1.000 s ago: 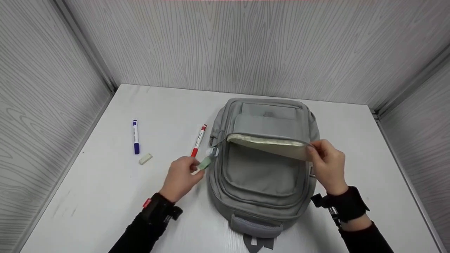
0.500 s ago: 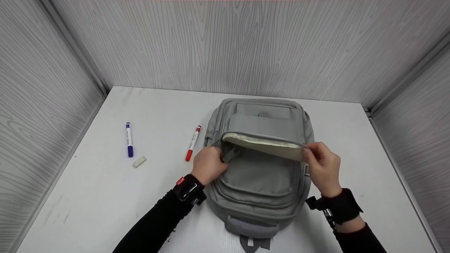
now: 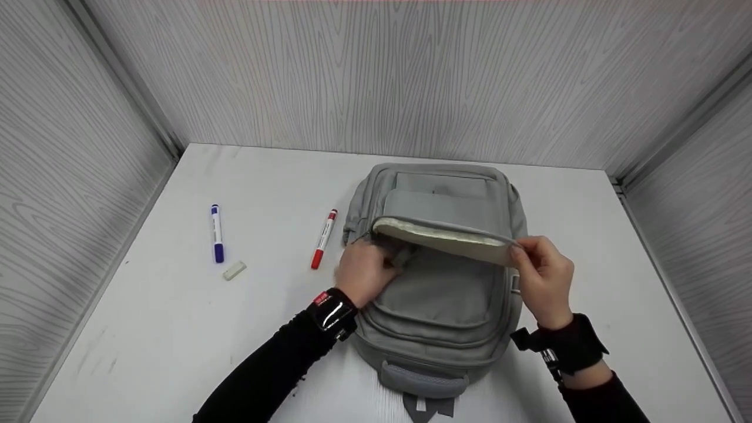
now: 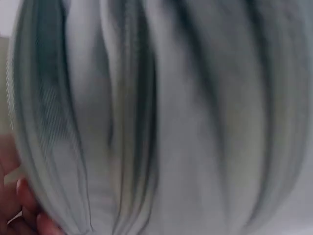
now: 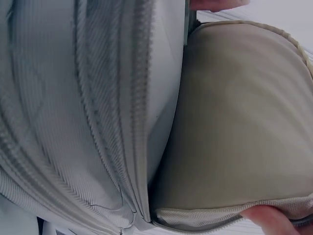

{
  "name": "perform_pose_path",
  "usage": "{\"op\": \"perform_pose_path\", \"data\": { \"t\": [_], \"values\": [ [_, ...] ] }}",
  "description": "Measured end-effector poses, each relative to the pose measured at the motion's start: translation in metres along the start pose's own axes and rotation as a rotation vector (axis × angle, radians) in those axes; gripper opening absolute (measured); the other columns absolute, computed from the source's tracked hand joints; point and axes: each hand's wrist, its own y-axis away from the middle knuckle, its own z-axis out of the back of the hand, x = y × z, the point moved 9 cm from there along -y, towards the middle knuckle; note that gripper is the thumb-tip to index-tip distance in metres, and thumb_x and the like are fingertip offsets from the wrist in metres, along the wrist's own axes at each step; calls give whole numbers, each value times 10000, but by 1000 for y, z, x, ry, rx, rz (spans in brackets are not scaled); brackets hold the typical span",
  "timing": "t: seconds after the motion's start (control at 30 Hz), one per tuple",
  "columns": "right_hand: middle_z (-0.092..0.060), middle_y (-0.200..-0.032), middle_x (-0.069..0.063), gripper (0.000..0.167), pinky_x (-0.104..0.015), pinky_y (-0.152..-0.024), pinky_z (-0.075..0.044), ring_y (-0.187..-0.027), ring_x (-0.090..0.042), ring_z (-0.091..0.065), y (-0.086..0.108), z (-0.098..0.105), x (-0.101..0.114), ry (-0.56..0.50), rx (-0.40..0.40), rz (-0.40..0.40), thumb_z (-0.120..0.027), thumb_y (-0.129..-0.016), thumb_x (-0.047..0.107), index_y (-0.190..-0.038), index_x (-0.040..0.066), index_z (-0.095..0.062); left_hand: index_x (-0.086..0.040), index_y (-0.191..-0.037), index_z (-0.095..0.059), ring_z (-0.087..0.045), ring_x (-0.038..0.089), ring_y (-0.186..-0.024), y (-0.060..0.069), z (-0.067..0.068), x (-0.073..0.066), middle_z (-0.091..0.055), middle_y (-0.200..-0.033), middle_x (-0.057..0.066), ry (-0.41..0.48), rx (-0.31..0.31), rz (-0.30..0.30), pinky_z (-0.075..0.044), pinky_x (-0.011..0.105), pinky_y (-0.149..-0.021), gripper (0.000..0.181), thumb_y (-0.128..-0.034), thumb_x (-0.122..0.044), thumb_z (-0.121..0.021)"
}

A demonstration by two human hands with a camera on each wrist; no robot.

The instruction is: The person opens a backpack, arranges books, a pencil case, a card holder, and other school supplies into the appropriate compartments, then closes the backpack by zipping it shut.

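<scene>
A grey backpack (image 3: 435, 294) lies on the table with its front pocket unzipped. My right hand (image 3: 545, 279) pinches the free edge of the pocket flap (image 3: 458, 238), holding it raised; its cream lining faces the right wrist view. My left hand (image 3: 365, 271) reaches into the left side of the pocket opening, its fingers partly hidden and blurred. It grips a small green object with a pale rounded end, now a dim, blurred shape (image 3: 405, 255) under the flap. In the left wrist view, fingertips (image 4: 28, 196) show at the lower left beside the backpack's side seams.
A red marker (image 3: 324, 239) lies on the table (image 3: 276, 194) just left of the backpack. Farther left are a blue marker (image 3: 217, 234) and a small whitish eraser (image 3: 234, 271). Wood-grain panels (image 3: 376, 76) stand behind the table and at both sides.
My left hand has moved right from beside the backpack into the pocket opening, carrying the small green object. My right hand keeps the flap lifted. The view has shifted slightly.
</scene>
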Motion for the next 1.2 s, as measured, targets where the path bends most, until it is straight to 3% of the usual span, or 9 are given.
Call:
{"op": "perform_pose_path", "data": {
  "t": [0.2,0.27,0.37,0.47,0.6,0.7,0.83,1.0,1.2],
  "values": [
    [-598,-759,201,54,-50,-554,-379,-584,136,-476,-1,-1,-1,-3,4,6,-662,-820,-157,-821,-107,-643,-103,-663,-718,-636,265,-631,0,7,6,-682,-642,73,-128,-116,5,-490,425,-585,356,-683,-429,-859],
    [-600,-750,184,64,-54,-549,-371,-579,132,-461,0,-1,-2,0,8,10,-662,-815,-161,-820,-101,-644,-90,-634,-695,-624,262,-629,2,15,12,-660,-629,74,-115,-121,20,-477,420,-573,378,-656,-423,-872],
    [-614,-749,157,76,-54,-553,-370,-584,131,-461,1,-1,-4,5,16,13,-665,-810,-164,-824,-91,-650,-82,-692,-720,-627,258,-677,4,33,31,-689,-691,76,-94,-87,84,-487,402,-616,315,-712,-364,-857],
    [-635,-733,82,78,-49,-560,-376,-596,139,-467,2,-1,-5,19,30,18,-666,-809,-166,-832,-92,-652,-69,-866,-766,-636,279,-751,10,55,66,-726,-803,101,-122,-54,186,-497,405,-682,236,-786,-284,-820],
    [-647,-703,-102,93,-56,-558,-370,-598,134,-456,4,0,-5,32,42,29,-664,-805,-174,-841,-89,-654,-9,-1069,-733,-639,375,-895,26,78,134,-703,-969,208,-169,-1,345,-515,471,-768,312,-847,-225,-770],
    [-644,-710,-171,91,-60,-556,-367,-597,131,-452,6,0,-5,33,49,28,-662,-807,-174,-844,-92,-654,33,-1244,-638,-588,474,-1060,44,87,181,-611,-1172,314,-173,99,434,-512,549,-865,422,-888,-181,-717],
    [-653,-724,-181,69,-50,-571,-386,-615,141,-477,7,-1,-4,40,61,11,-645,-827,-165,-844,-98,-648,29,-1396,-500,-504,560,-1166,67,85,222,-439,-1366,392,-163,262,478,-487,617,-924,517,-914,-96,-641],
    [-649,-721,-187,59,-49,-580,-387,-623,143,-476,9,-1,-4,52,72,4,-637,-841,-154,-848,-96,-644,50,-1352,-536,-535,560,-1148,84,76,245,-471,-1331,394,-169,346,476,-488,623,-935,439,-929,-45,-601],
    [-625,-704,-176,88,-62,-567,-382,-603,125,-461,10,0,-4,35,77,13,-635,-832,-166,-852,-81,-652,50,-1225,-629,-632,508,-966,86,78,246,-591,-1080,377,-216,287,457,-537,585,-816,325,-902,25,-605]
  ]
}}
